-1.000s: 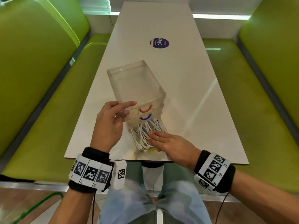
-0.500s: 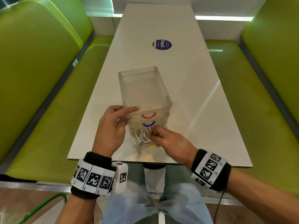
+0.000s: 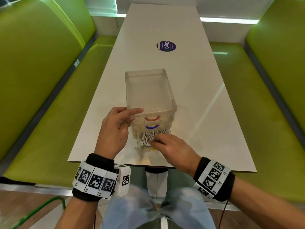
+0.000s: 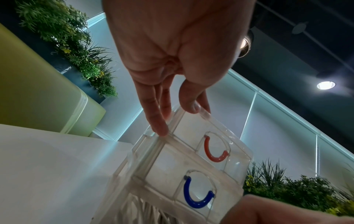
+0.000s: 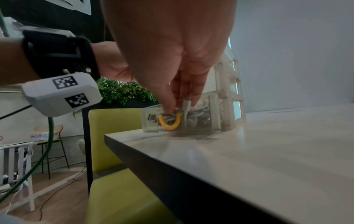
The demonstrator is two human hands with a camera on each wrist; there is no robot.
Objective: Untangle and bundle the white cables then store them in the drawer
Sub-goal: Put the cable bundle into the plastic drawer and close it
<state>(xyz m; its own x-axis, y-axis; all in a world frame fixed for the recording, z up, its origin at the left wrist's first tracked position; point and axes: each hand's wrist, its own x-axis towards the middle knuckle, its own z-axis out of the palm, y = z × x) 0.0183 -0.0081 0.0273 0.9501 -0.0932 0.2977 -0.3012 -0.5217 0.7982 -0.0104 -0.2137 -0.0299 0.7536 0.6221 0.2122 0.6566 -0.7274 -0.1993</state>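
Head view: one clear three-drawer unit (image 3: 149,93) on table (image 3: 189,80); bottom drawer (image 3: 139,147) partly out, holding white cables (image 3: 148,137), count unclear. Left hand (image 3: 113,131) grips the unit's corner. Right hand (image 3: 173,150) fingers flat on cables.

Left wrist: two handles, red (image 4: 215,152) and blue (image 4: 197,195).

Right wrist: one yellow handle (image 5: 169,122); fingertips (image 5: 169,108) partly hidden among the cables.

Our wrists and lap, as worn

We wear black wristbands (image 3: 100,160) carrying white tag-printed panels (image 3: 95,180), a white camera block (image 3: 123,180) at the left wrist, and light blue jeans (image 3: 140,210).
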